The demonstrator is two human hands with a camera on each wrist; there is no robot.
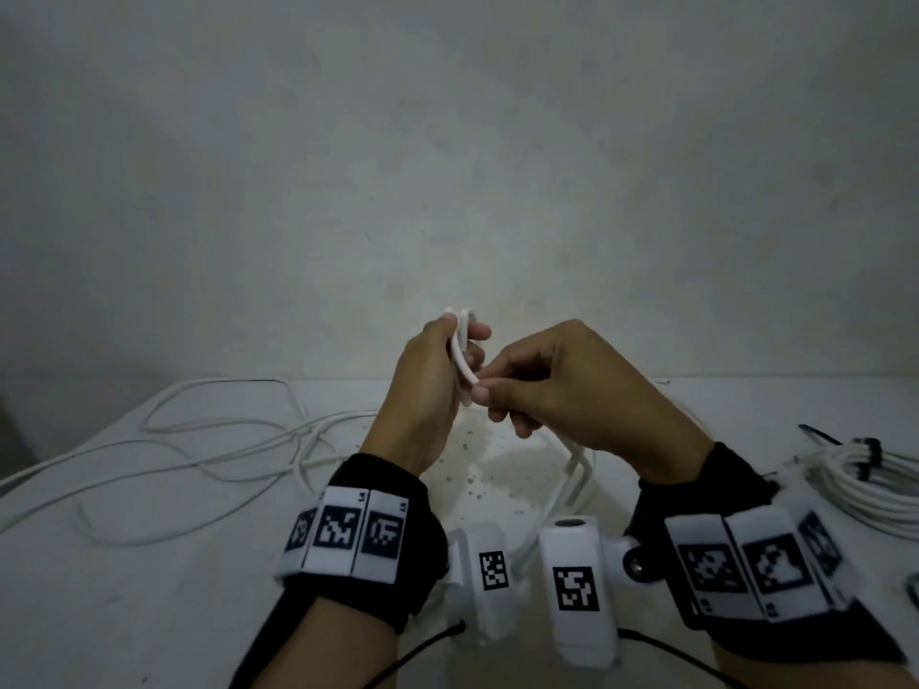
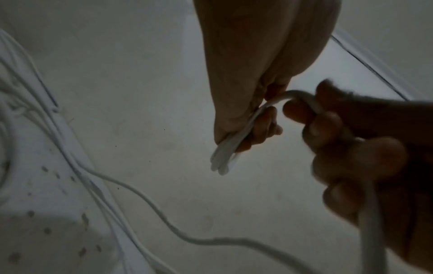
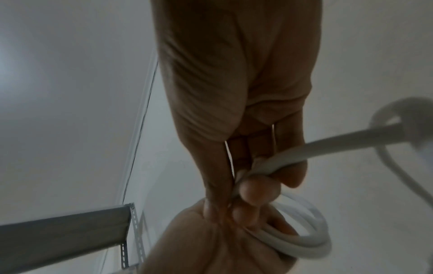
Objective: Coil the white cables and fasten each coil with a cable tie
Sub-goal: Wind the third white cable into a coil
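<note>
A white cable (image 1: 461, 363) is held up over the table between both hands. My left hand (image 1: 462, 335) grips a small coil of it, thumb on one side and fingers on the other; the loops (image 2: 222, 153) stick out past my fingertips. My right hand (image 1: 483, 385) pinches the strand just beside the coil, and the rest of the cable (image 2: 372, 231) trails down from it to the table. In the right wrist view the right fingers (image 3: 257, 189) curl round the strand (image 3: 332, 146), right next to the coil (image 3: 306, 233) in the left hand (image 3: 211, 241).
Loose white cables (image 1: 224, 450) sprawl over the left part of the white table (image 1: 149, 579). A finished coil bound with black ties (image 1: 870, 484) lies at the right edge. A wall rises right behind the table. A grey metal shelf rail (image 3: 70, 231) shows in the right wrist view.
</note>
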